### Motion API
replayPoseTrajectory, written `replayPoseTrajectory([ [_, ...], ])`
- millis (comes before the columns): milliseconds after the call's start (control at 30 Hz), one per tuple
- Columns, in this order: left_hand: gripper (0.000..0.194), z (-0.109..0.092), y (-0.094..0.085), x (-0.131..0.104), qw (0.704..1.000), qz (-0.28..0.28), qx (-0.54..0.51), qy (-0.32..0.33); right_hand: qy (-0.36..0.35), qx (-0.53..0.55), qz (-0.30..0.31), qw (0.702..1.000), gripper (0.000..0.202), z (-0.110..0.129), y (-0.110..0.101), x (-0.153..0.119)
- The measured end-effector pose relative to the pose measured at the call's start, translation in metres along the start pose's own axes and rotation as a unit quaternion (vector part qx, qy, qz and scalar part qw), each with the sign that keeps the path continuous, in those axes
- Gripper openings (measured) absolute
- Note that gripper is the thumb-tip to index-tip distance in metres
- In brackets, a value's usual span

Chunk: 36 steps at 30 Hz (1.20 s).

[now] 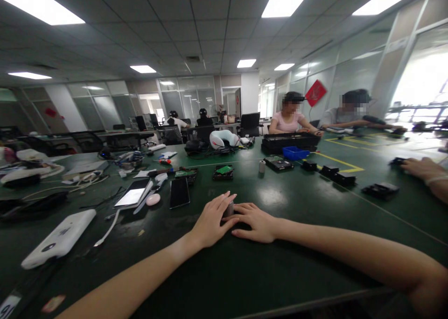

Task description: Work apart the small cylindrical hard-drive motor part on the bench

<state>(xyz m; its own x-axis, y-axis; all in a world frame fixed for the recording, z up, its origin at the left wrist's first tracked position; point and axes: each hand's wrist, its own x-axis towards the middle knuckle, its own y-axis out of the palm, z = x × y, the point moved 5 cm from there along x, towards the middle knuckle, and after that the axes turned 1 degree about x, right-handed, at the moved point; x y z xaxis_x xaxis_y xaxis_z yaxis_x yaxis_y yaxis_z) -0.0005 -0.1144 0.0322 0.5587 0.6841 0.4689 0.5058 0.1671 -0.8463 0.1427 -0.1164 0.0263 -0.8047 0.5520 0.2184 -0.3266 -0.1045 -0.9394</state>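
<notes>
A small grey metallic cylinder (229, 209) stands upright on the green table, partly hidden by fingers. My left hand (212, 218) curls around its left side, the fingers reaching over its top and the thumb passing in front. From the other side, my right hand (257, 222) presses its bent fingertips against the cylinder, with its thumb low near the tabletop. A second grey cylinder (262, 166) stands farther back, apart from both hands. Beyond my hands lies a small dark unit with a green circuit board (224, 170).
To the left lie a black phone (179, 192), a lit-screen device (133, 193), a pink round object (153, 200) and a white power bank-like case (61, 237). A blue tray (296, 152) and black parts (338, 175) are at right. Another person's hand (422, 167) rests at the right edge.
</notes>
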Motion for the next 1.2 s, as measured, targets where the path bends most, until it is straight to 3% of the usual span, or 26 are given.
replayPoseTrajectory([
  [367,0.058,-0.002,0.0,-0.002,0.999,0.018,-0.045,-0.007,0.0,-0.001,0.002,1.0,0.045,0.0,0.0,0.0],
  [467,0.061,0.004,-0.003,0.0,0.999,-0.025,-0.029,-0.007,0.007,-0.002,0.01,1.0,0.049,0.001,-0.001,0.0],
  [600,0.053,0.031,-0.006,0.015,0.994,-0.097,-0.011,-0.052,0.006,0.011,0.02,1.0,0.049,0.003,-0.003,-0.001],
  [733,0.052,0.059,0.006,0.035,0.997,-0.028,0.01,-0.067,0.013,0.012,0.024,1.0,0.049,0.003,-0.004,-0.001],
  [900,0.042,0.065,0.019,0.036,0.997,0.059,0.016,-0.039,0.017,0.007,0.025,1.0,0.05,0.004,-0.003,-0.001],
  [1033,0.042,0.064,0.019,0.04,0.997,0.051,0.037,-0.04,0.022,0.015,0.024,0.999,0.05,0.004,-0.005,-0.001],
  [1200,0.035,0.068,0.028,0.072,0.998,0.025,0.049,-0.044,0.027,0.022,0.022,0.999,0.05,0.005,-0.008,-0.002],
])
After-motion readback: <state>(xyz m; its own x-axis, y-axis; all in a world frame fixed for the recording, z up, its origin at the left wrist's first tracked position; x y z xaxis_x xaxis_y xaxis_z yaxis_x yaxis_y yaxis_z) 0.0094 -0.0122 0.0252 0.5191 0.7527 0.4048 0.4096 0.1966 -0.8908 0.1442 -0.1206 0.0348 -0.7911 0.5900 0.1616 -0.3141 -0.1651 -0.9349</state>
